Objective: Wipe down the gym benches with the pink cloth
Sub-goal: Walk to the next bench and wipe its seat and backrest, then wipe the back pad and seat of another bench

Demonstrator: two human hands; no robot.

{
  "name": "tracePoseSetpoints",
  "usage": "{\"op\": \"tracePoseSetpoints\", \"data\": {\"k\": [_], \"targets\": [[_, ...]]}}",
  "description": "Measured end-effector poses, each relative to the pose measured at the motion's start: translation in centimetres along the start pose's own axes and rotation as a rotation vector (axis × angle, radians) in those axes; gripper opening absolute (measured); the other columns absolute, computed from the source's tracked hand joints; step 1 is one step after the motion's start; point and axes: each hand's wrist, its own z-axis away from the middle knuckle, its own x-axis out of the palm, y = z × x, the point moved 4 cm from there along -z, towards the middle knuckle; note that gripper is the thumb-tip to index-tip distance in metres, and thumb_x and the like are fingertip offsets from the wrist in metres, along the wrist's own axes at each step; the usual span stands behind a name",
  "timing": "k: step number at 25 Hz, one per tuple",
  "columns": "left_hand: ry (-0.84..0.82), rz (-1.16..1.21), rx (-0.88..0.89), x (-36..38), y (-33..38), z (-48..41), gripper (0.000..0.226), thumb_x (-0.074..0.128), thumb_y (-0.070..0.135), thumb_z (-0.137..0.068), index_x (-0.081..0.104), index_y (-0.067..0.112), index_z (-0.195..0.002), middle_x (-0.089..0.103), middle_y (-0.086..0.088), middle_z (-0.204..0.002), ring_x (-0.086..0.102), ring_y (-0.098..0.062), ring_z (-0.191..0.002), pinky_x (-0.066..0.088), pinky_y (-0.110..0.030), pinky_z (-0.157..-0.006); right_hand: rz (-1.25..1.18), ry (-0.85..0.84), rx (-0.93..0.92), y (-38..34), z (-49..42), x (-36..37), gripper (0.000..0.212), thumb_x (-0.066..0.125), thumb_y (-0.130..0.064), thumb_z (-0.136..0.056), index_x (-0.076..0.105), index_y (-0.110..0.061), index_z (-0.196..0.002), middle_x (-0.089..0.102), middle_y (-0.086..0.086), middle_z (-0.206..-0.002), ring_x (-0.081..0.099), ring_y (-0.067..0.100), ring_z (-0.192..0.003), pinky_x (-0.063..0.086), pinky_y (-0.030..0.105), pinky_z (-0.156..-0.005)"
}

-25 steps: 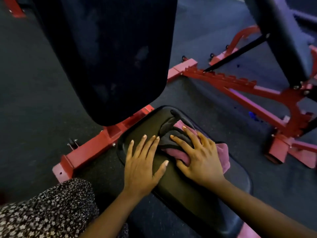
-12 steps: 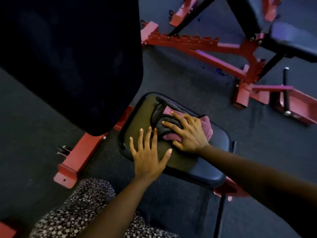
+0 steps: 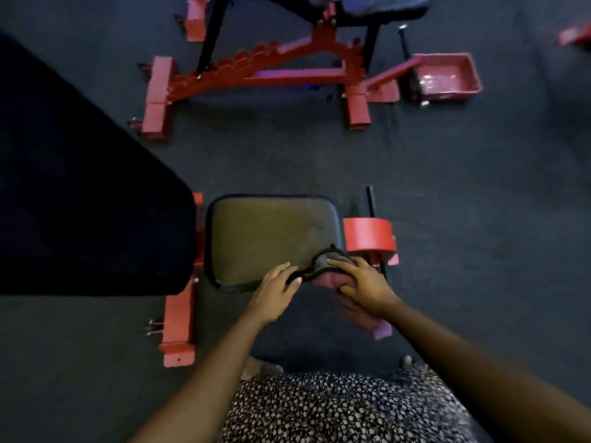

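The bench's black seat pad lies in the middle of the view, with the dark tilted back pad to its left. My right hand grips the pink cloth at the seat's near right corner. A grey side of the cloth bunches under my fingers, and a pink end hangs below my wrist. My left hand rests on the seat's near edge, fingers fairly straight, touching the cloth's dark hem.
The bench's red steel frame runs along the floor at the lower left, and a red bracket sticks out to the right of the seat. A second red-framed bench stands beyond on the dark rubber floor. My patterned skirt fills the bottom.
My view has swung round to look straight down on the seat. My right hand has dragged the cloth from mid-seat to the near right corner. My left hand has slid back to the near edge.
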Motion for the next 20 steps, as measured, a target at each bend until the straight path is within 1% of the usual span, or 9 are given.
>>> {"op": "tracePoseSetpoints", "data": {"k": [2,5,7,9,12,14,17,19,20], "targets": [[0.02,0.124,-0.04,3.2,4.4,-0.2,0.04,0.042,0.028,-0.098,0.046,0.012,-0.134,0.041,-0.007,-0.143,0.034,-0.02,-0.135,0.022,-0.025,-0.11,-0.049,0.003,0.03,4.5,3.8,-3.1,0.062,0.059,-0.018,-0.084,0.037,-0.036,-0.139,0.04,0.004,-0.141,0.044,0.025,-0.126,0.035,0.031,-0.099],[0.054,0.259,-0.041,9.0,13.7,-1.3,0.035,0.043,0.022,-0.097,0.052,0.009,-0.129,0.049,-0.007,-0.137,0.043,-0.019,-0.129,0.026,-0.02,-0.103,-0.147,0.056,0.098,13.6,10.2,-8.2,0.057,0.055,-0.021,-0.085,0.039,-0.036,-0.138,0.044,0.003,-0.137,0.043,0.022,-0.126,0.033,0.029,-0.099],[0.081,0.287,-0.006,12.6,20.2,-2.2,0.034,0.046,0.018,-0.096,0.054,0.006,-0.127,0.052,-0.004,-0.132,0.045,-0.016,-0.125,0.028,-0.019,-0.101,-0.211,0.107,0.191,20.3,14.8,-12.0,0.055,0.054,-0.02,-0.085,0.042,-0.037,-0.136,0.046,0.004,-0.133,0.046,0.023,-0.124,0.035,0.03,-0.099],[0.051,0.311,0.01,15.1,26.0,-3.3,0.033,0.048,0.014,-0.095,0.054,0.004,-0.126,0.051,0.001,-0.124,0.045,-0.011,-0.118,0.029,-0.017,-0.094,-0.232,0.197,0.26,25.7,18.9,-16.2,0.056,0.055,-0.016,-0.086,0.042,-0.038,-0.136,0.046,0.003,-0.133,0.046,0.022,-0.123,0.036,0.03,-0.099],[-0.021,0.246,0.084,17.8,33.2,-6.3,0.034,0.052,0.012,-0.093,0.053,0.004,-0.126,0.054,-0.009,-0.128,0.048,-0.017,-0.118,0.031,-0.018,-0.091,-0.308,0.363,0.35,32.0,24.0,-21.9,0.052,0.052,-0.019,-0.085,0.046,-0.036,-0.134,0.048,0.002,-0.132,0.046,0.02,-0.123,0.033,0.024,-0.097],[-0.068,0.187,0.108,19.2,37.3,-8.0,0.037,0.054,0.012,-0.092,0.051,0.003,-0.128,0.054,-0.015,-0.128,0.05,-0.019,-0.114,0.033,-0.02,-0.092,-0.325,0.431,0.393,35.7,25.5,-24.6,0.052,0.054,-0.014,-0.085,0.047,-0.035,-0.133,0.05,0.004,-0.132,0.047,0.022,-0.122,0.033,0.026,-0.097],[-0.11,0.17,0.104,20.8,41.2,-10.8,0.04,0.054,0.013,-0.092,0.049,0.002,-0.13,0.049,-0.015,-0.134,0.047,-0.024,-0.125,0.033,-0.025,-0.103,-0.323,0.436,0.401,39.2,25.4,-27.1,0.051,0.049,-0.024,-0.082,0.047,-0.039,-0.131,0.051,0.003,-0.13,0.047,0.021,-0.12,0.033,0.028,-0.098],[-0.11,0.236,0.048,21.2,41.9,-12.2,0.038,0.051,0.011,-0.093,0.048,0.002,-0.13,0.05,-0.011,-0.132,0.047,-0.022,-0.122,0.033,-0.02,-0.097,-0.33,0.42,0.393,41.2,24.1,-28.5,0.051,0.051,-0.02,-0.083,0.047,-0.041,-0.13,0.052,0.002,-0.128,0.048,0.022,-0.12,0.034,0.029,-0.099],[-0.096,0.285,0.001,21.3,42.0,-12.9,0.037,0.05,0.01,-0.094,0.048,0.003,-0.13,0.052,-0.007,-0.124,0.05,-0.019,-0.114,0.035,-0.015,-0.09,-0.323,0.395,0.385,42.3,22.9,-29.4,0.052,0.053,-0.016,-0.084,0.047,-0.042,-0.129,0.052,0.002,-0.128,0.049,0.022,-0.119,0.034,0.03,-0.099]]}}
